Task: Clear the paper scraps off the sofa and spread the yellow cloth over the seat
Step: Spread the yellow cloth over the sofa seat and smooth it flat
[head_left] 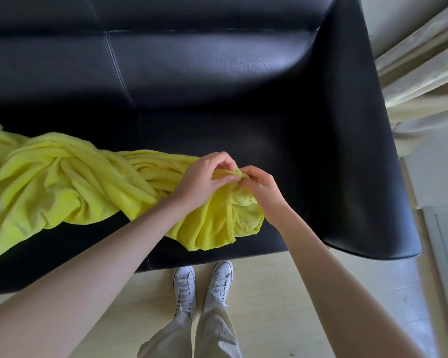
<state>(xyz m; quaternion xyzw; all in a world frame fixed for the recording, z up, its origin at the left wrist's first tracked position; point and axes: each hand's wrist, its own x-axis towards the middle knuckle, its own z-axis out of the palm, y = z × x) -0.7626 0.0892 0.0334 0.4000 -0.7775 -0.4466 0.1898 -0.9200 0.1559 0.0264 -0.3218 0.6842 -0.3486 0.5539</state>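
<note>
One yellow cloth (70,187), two bare hands and two white sneakers (203,282) are in view. The black leather sofa (217,73) stands on a pale floor (308,293), with a light curtain (419,68) at far right. The cloth lies bunched along the seat's near left part. The left hand (204,177) and right hand (260,188) meet at its right end, both pinching a raised fold.

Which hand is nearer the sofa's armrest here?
Right. The right hand pinches the yellow cloth on the side toward the armrest; the left hand grips the same bunch just beyond it, farther away.
</note>
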